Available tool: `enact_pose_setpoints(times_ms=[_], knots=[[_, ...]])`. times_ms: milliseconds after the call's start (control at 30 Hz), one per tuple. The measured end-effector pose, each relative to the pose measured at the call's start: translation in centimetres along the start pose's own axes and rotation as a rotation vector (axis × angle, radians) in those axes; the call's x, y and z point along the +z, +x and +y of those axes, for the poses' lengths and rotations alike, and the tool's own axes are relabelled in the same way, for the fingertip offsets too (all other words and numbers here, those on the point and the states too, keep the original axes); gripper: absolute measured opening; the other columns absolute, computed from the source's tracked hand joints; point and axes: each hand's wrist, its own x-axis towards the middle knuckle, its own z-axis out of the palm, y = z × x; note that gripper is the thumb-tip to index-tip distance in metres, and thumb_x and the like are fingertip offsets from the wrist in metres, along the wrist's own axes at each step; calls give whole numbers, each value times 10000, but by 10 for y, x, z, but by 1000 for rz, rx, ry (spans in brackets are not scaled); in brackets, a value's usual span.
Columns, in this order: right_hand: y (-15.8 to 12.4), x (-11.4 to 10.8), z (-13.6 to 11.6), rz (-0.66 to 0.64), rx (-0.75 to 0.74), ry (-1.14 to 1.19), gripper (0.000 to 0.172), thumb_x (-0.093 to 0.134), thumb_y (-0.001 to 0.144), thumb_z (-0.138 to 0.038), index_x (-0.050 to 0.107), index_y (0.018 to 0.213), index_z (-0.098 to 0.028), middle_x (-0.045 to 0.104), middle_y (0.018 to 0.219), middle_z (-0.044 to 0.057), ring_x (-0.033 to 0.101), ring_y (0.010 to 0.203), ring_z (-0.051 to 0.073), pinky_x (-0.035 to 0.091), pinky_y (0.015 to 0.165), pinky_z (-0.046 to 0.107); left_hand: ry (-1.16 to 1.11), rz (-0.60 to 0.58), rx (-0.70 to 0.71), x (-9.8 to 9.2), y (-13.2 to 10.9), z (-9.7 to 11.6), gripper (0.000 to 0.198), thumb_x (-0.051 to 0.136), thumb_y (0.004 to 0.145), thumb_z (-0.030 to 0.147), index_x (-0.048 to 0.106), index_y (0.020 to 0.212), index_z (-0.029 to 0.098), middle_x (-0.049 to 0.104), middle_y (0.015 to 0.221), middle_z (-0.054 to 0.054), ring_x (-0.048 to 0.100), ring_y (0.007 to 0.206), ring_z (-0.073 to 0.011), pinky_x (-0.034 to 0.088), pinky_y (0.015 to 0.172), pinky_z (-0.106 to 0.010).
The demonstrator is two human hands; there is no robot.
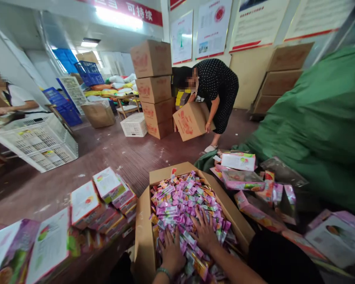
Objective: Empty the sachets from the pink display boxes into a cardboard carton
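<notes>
"可持续" on red banner (130, 10)

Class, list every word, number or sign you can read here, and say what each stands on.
"可持续": white characters on the red banner near the ceiling; those to their left are cut off.
Wall posters: print too small to read.
Stacked cartons and the carton a person carries: red print blurred.
Sachets under the left hand and right hand: too small to read.
Flat boxes: unreadable.

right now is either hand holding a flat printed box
No, the left hand and right hand both lie on the sachets in the carton.
</notes>
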Motion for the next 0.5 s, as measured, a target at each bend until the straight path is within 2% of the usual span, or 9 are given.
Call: enact_pose_setpoints(times_ms=[100,133,200,233,267,333,400,467,500], knots=[[-3,2,0,-23,-15,-46,682,374,977,-675,462,1530,-285,205,1656,98,83,1530,402,25,1196,664,-28,-182,51,-59,-20,0,1199,810,615,425,156,1609,283,195,1645,-248,199,1509,-445,221,1169,-639],[-6,4,1,-31,-18,-72,678,374,982,-665,456,1533,-280,209,1655,101,76,1531,398,25,1196,661,-55,-242,87,-81,-28,-1,1172,807,648,437,153,1610,304,251,1637,-220,262,1491,-437,281,1155,-619],[-12,9,2,-44,-8,-149,679,398,983,-646,455,1535,-254,198,1657,116,56,1533,396,25,1196,653,-99,-223,272,-120,-43,-6,1025,737,758,506,229,1605,233,456,1523,-220,411,1422,-403,404,1103,-535],[-14,10,2,-52,4,-195,684,416,981,-636,454,1536,-237,178,1661,125,44,1534,396,30,1196,649,-136,-182,293,-136,-47,-10,989,728,778,507,250,1600,239,496,1489,-208,448,1395,-390,409,1100,-524],[-15,11,4,-71,18,-241,689,432,979,-626,451,1537,-222,152,1665,132,33,1534,398,43,1194,650,-177,-117,302,-148,-49,-14,978,730,785,497,252,1599,240,472,1506,-206,440,1398,-382,395,1113,-513],[-13,5,8,-162,49,-321,710,457,970,-616,424,1551,-210,104,1673,134,22,1532,406,103,1183,662,-235,20,301,-161,-49,-24,976,752,783,457,255,1595,242,430,1534,-193,389,1427,-366,346,1152,-509],[-5,-14,13,-341,51,-381,749,490,944,-629,385,1570,-231,89,1676,125,55,1529,414,193,1158,667,-247,131,283,-160,-52,-31,860,711,824,382,322,1565,186,484,1469,-214,442,1376,-359,382,1123,-500],[7,-46,15,-555,-8,-416,771,544,911,-628,386,1567,-254,146,1667,128,189,1510,401,303,1130,616,-266,192,264,-156,-59,-36,689,635,866,303,425,1498,128,539,1382,-233,484,1323,-363,406,1094,-509],[15,-65,12,-651,-33,-435,749,568,901,-612,428,1543,-254,231,1642,142,303,1471,388,358,1105,573,-284,211,268,-154,-63,-37,616,602,877,274,472,1458,113,553,1353,-235,486,1314,-369,409,1087,-519]])
